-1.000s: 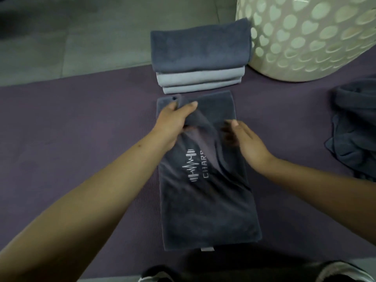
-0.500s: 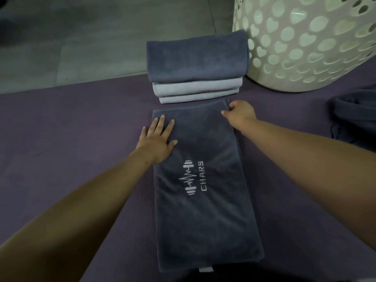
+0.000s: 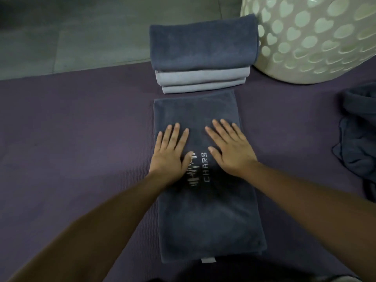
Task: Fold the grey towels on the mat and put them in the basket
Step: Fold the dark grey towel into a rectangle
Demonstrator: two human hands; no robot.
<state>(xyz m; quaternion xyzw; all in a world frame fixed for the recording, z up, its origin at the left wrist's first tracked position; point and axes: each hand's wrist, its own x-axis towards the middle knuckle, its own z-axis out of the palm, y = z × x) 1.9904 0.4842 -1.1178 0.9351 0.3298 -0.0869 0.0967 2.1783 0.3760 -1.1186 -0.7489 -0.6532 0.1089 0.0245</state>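
Observation:
A dark grey towel [image 3: 211, 220] with a white "CHARS" logo lies folded into a long strip on the purple mat [image 3: 71, 139]. My left hand [image 3: 171, 153] and my right hand [image 3: 230, 149] both press flat on its upper half, fingers straight, one on each side of the logo. Just beyond the strip sits a stack of folded towels [image 3: 203, 55], a dark grey one on top of two lighter grey ones. The cream basket [image 3: 313, 37] with heart-shaped holes stands at the back right, touching the stack's right side.
A crumpled dark towel [image 3: 360, 143] lies at the right edge of the mat. Grey floor tiles [image 3: 71, 33] run behind the mat's far edge.
My right hand left the towel's far right corner and came down flat beside the logo. My left hand slid nearer along the strip. A second ago both hands were laying the fold over.

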